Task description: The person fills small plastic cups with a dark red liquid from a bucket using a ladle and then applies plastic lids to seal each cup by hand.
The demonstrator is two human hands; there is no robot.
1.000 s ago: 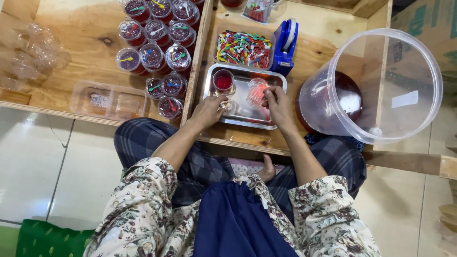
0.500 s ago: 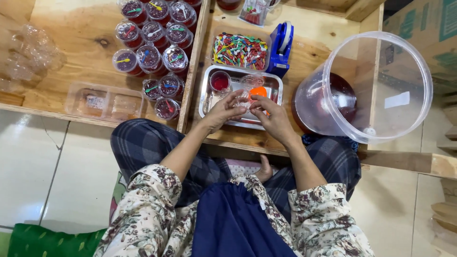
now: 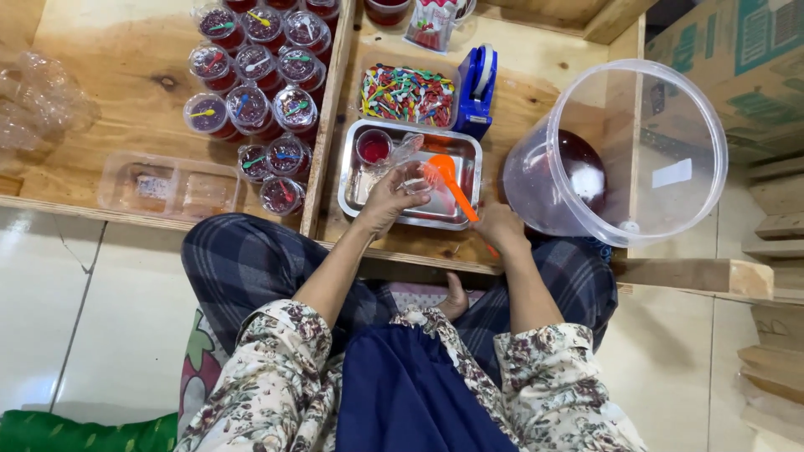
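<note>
Over a shallow metal tray (image 3: 362, 194) on a low wooden counter (image 3: 536, 100), a small clear plastic cup (image 3: 412, 176) is held in the grip of the left hand (image 3: 387, 199), the fingers curled around its side. The cup sits tilted above the tray's middle. An orange ladle (image 3: 450, 177) is grasped by the right hand (image 3: 501, 228), which is clenched on the handle at the tray's near right corner; the ladle's bowl lies just beside the cup, at its right. A second small cup of red liquid (image 3: 373, 147) stands in the tray's far left corner. Behind the tray a tub of small coloured spoons (image 3: 408, 94) is seen, with a blue tape dispenser (image 3: 478, 82) beside it. To the right, a large clear bucket (image 3: 620, 151) holding dark red liquid is tipped toward the person. To the left, past a wooden divider, sealed filled cups (image 3: 251, 75) are grouped together.
</note>
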